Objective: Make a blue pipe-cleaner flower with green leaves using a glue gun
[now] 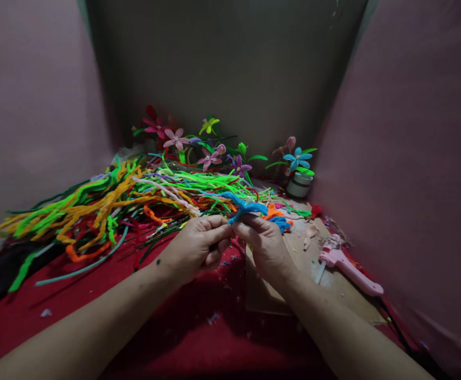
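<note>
Both my hands meet over the middle of the work area, pinching a blue pipe-cleaner flower (243, 205) between their fingertips. My left hand (202, 240) is closed at the flower's lower left petal, its other fingers curled in. From the right, my right hand (264, 243) grips the flower's underside with thumb and fingers. A pale centre shows among the fuzzy blue petals. Just behind my right hand lie orange pipe-cleaner pieces (274, 212) and another blue piece (282, 224). My fingers hide the flower's lower part.
A large heap of coloured pipe cleaners (107, 198) spreads over the red cloth (167, 338) on the left. Finished flowers (175, 138) stand behind it. A small jar (299, 184) holds a blue flower (297, 158). A pink glue gun (349, 266) rests on cardboard (293, 248) at right.
</note>
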`<act>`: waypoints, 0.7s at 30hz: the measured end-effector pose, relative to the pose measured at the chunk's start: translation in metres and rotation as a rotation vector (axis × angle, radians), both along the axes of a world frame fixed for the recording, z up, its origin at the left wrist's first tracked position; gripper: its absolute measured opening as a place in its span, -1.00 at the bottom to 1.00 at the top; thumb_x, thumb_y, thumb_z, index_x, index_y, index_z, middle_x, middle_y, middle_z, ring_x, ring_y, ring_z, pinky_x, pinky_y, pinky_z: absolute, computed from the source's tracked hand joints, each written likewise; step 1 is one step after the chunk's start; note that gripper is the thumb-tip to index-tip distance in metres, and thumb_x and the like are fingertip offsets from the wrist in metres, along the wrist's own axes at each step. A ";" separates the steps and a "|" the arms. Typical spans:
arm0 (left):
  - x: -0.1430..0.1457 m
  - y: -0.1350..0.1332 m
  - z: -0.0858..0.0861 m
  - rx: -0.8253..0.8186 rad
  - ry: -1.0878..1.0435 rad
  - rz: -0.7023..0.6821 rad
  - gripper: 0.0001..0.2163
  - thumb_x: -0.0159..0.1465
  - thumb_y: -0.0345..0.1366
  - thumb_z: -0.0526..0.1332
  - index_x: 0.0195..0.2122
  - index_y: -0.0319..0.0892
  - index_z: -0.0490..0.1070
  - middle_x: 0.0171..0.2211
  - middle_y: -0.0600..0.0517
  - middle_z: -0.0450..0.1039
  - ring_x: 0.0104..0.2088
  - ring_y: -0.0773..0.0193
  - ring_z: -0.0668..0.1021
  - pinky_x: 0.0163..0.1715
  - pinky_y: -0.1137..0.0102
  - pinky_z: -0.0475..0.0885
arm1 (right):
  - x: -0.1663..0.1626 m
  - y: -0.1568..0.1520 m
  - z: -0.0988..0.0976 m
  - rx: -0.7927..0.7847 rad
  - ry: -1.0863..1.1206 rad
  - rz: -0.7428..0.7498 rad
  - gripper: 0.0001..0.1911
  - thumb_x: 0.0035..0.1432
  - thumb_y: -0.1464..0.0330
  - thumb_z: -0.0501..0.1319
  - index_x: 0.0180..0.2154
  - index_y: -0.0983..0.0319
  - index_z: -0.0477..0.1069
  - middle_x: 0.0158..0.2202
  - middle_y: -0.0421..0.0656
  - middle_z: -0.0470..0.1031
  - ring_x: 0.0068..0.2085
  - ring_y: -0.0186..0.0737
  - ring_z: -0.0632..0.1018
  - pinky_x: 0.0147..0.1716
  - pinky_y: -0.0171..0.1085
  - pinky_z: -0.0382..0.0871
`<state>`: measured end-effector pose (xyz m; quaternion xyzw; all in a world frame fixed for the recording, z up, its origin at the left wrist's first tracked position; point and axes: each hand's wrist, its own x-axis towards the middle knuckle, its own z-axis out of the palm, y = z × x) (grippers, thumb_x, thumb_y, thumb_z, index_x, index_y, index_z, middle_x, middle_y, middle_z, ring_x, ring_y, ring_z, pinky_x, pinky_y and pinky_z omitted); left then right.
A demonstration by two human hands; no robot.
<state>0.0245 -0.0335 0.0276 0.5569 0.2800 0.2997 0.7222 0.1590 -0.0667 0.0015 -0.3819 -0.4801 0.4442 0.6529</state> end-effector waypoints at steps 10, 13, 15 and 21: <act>-0.006 0.007 -0.010 -0.283 -0.225 -0.303 -0.92 0.21 -0.35 0.12 -0.39 -0.23 0.35 -0.70 0.25 0.10 -0.81 0.61 -0.12 -0.88 0.64 0.01 | 0.002 -0.002 0.003 -0.120 0.309 0.215 -0.89 -0.11 0.35 0.34 -0.44 0.22 0.51 -0.55 -0.26 0.42 -0.53 -0.41 0.35 -0.53 -0.38 0.18; -0.003 0.005 -0.010 0.022 -0.033 -0.138 -0.85 0.21 -0.24 0.14 -0.41 -0.21 0.35 -0.69 0.19 0.19 -0.79 0.55 0.08 -0.80 0.58 0.08 | -0.001 0.000 0.002 -0.135 0.337 0.115 -0.91 -0.15 0.39 0.35 -0.47 0.22 0.50 -0.52 -0.25 0.45 -0.53 -0.40 0.37 -0.54 -0.39 0.20; -0.001 0.004 -0.012 0.374 0.121 0.085 -0.86 0.16 -0.24 0.19 -0.44 -0.20 0.37 -0.67 0.16 0.24 -0.71 0.47 0.23 -0.70 0.55 0.15 | -0.003 0.000 0.000 -0.123 0.327 0.055 -0.92 -0.15 0.41 0.34 -0.47 0.21 0.51 -0.52 -0.25 0.45 -0.50 -0.38 0.38 -0.51 -0.38 0.24; 0.002 -0.002 -0.019 0.756 0.179 0.299 -0.79 0.19 -0.31 0.13 -0.59 -0.17 0.30 -0.65 0.14 0.20 -0.61 0.44 0.25 -0.55 0.52 0.16 | -0.012 -0.003 0.000 0.054 0.134 -0.035 -0.96 0.00 0.38 0.27 -0.44 0.19 0.51 -0.46 -0.26 0.45 -0.39 -0.34 0.38 -0.28 -0.32 0.28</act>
